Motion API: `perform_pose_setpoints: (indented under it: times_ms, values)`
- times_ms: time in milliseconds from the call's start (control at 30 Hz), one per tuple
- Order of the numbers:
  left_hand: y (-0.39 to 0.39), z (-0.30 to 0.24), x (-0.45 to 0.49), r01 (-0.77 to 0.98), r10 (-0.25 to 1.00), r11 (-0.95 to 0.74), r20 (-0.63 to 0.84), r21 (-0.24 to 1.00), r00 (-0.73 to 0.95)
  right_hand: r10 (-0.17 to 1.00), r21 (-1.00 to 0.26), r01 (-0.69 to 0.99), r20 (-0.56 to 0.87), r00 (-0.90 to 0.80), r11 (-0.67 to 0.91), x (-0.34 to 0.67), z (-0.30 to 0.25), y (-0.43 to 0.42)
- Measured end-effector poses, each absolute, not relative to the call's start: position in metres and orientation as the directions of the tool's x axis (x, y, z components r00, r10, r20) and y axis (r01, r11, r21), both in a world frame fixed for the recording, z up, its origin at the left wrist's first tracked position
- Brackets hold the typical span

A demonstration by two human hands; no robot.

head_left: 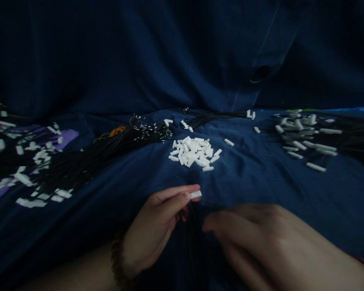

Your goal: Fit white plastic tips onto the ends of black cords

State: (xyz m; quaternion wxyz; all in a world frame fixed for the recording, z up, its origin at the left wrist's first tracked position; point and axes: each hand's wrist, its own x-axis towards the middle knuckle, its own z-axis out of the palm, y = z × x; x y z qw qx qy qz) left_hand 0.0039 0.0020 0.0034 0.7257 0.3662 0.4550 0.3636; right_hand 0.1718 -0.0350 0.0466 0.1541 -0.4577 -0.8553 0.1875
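Note:
Between the thumb and index finger of my left hand [160,222] is a small white plastic connector housing [196,194], its free end pointing right. Dark wires [191,242] hang below those fingers, hard to make out against the cloth. My right hand [261,238] is close by on the right, blurred, with its fingers curled together. Whatever it pinches is hidden or too dark to name. Just beyond both hands lies a loose pile of white connector housings [192,151] on dark blue cloth [245,173].
Bundled black wires [109,147] with shiny metal tips stretch left of the pile, beside an orange cord [117,131]. White-ended wires [44,157] lie over purple material [69,138] at far left. More white-ended wires [309,137] lie right. Another thin bundle [218,116] crosses behind.

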Motion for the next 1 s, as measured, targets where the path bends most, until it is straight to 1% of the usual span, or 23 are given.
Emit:
perform_pose_setpoints:
  times_ms: [167,300,367,433,533,600,667,700,767,867,1000]
  values:
    - [0.001,0.004,0.005,-0.183,0.875,0.444,-0.38,0.877,0.3,0.859,-0.431,0.779,-0.018,-0.511,0.455,0.159,0.038,-0.036]
    - [0.001,0.005,0.005,-0.155,0.881,0.431,-0.377,0.889,0.286,0.857,-0.426,0.793,-0.074,-0.511,0.436,0.16,0.036,-0.033]
    - [0.0,0.005,0.005,-0.153,0.881,0.431,-0.377,0.889,0.287,0.864,-0.457,0.793,-0.094,-0.494,0.404,0.16,0.035,-0.033]
    - [0.0,0.005,0.006,-0.171,0.879,0.436,-0.377,0.884,0.292,0.877,-0.531,0.771,-0.102,-0.469,0.351,0.16,0.032,-0.032]
    - [-0.001,0.006,0.007,-0.201,0.873,0.448,-0.379,0.871,0.305,0.875,-0.733,0.637,-0.123,-0.468,0.238,0.16,0.025,-0.027]
    - [-0.001,0.008,0.006,-0.205,0.872,0.45,-0.378,0.869,0.311,0.852,-0.874,0.472,-0.158,-0.5,0.115,0.16,0.022,-0.021]
    - [-0.001,0.011,0.005,-0.19,0.88,0.428,-0.36,0.884,0.309,0.829,-0.956,0.293,-0.191,-0.525,-0.035,0.16,0.02,-0.015]
    - [-0.001,0.012,0.004,-0.172,0.888,0.406,-0.344,0.897,0.304,0.824,-0.971,0.221,-0.201,-0.53,-0.094,0.16,0.02,-0.013]
    - [-0.001,0.015,0.002,-0.123,0.905,0.357,-0.31,0.926,0.292,0.819,-0.977,0.136,-0.21,-0.534,-0.162,0.159,0.02,-0.011]
    - [-0.003,0.017,0.001,-0.062,0.922,0.3,-0.272,0.952,0.275,0.836,-0.98,0.108,-0.201,-0.511,-0.169,0.157,0.021,-0.013]
    - [-0.005,0.016,0.003,-0.073,0.942,0.254,-0.23,0.964,0.243,0.882,-0.983,0.11,-0.18,-0.436,-0.146,0.152,0.019,-0.017]
